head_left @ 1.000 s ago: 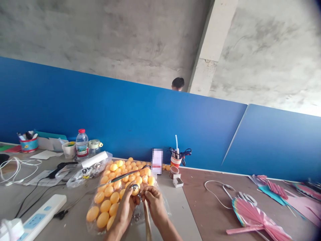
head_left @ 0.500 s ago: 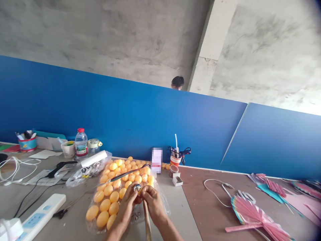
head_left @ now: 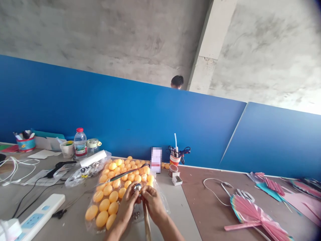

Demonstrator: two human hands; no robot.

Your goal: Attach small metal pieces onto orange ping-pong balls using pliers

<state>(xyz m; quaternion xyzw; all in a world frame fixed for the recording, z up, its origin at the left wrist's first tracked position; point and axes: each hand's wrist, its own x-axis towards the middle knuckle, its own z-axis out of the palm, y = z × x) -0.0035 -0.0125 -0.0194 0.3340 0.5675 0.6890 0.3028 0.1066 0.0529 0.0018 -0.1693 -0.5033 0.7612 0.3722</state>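
holding anything, that left hand [head_left: 126, 201]?
yes, a shiny silver piece [head_left: 137, 187], thumb and fingers curled round it. just beside, the right hand [head_left: 152, 201] pinches tan strands [head_left: 146, 221].

and room?
left of the left hand, the bag of orange balls [head_left: 105, 205] crowds close. right of the right hand, grey tabletop [head_left: 180, 211] stretches to the brown tabletop [head_left: 213, 214]'s edge.

writing?
the bottle [head_left: 80, 143], beyond the left hand: its label's too small to read.
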